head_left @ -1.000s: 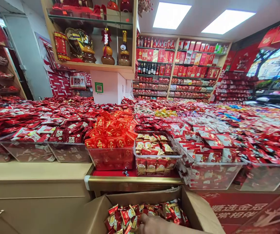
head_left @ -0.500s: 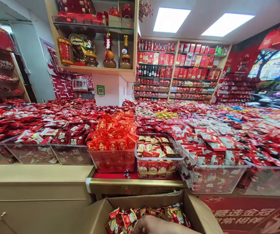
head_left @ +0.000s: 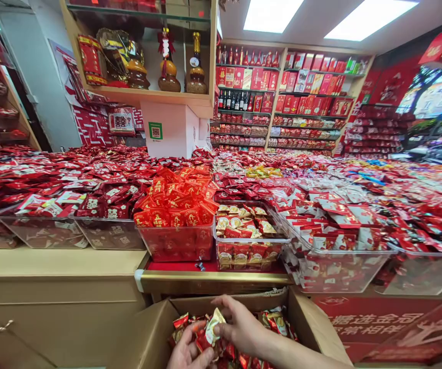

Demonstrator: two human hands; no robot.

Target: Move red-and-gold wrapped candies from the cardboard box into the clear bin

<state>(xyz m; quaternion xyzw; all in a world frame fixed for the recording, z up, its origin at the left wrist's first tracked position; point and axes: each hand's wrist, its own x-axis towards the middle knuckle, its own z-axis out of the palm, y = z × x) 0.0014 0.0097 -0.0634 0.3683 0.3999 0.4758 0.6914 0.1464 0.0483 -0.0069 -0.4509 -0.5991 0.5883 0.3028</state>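
An open cardboard box [head_left: 313, 328] at the bottom holds many red and gold wrapped candies [head_left: 278, 323]. My right hand [head_left: 244, 328] is over the box, its fingers pinched on a gold and white candy packet [head_left: 212, 326]. My left hand [head_left: 188, 353] comes up from the bottom edge beneath it, cupped under several red candies. Straight ahead on the counter, a clear bin [head_left: 249, 253] is partly filled with the same gold and red candies.
Clear bins of red packets line the counter's front: an orange-red heap [head_left: 178, 205] in the middle, white and red packets [head_left: 332, 225] to the right. A gold-trimmed ledge [head_left: 213, 279] overhangs the box. Shelves of red boxes and bottles [head_left: 282, 97] stand behind.
My right hand has lifted out of the candies with a packet pinched in it, and my left hand has come into view under it. The camera tilted down slightly.
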